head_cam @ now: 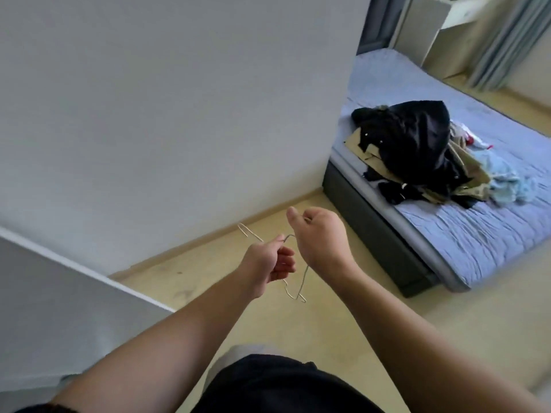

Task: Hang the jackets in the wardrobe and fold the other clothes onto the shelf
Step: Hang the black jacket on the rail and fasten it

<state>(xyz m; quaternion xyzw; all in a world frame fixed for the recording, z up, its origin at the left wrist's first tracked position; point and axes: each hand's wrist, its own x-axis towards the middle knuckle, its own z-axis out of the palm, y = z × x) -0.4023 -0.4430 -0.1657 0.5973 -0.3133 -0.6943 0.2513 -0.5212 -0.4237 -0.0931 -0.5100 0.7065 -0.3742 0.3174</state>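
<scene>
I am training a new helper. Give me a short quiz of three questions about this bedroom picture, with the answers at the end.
1. True or false: the wire hanger that the left hand pinches is bare, with no garment on it.
2. Where does the pile of clothes lie? A) on the floor B) on the bed C) on a shelf
3. Fill in: the top garment of the pile is ___ in colour.

Key: 1 true; 2 B; 3 black.
</scene>
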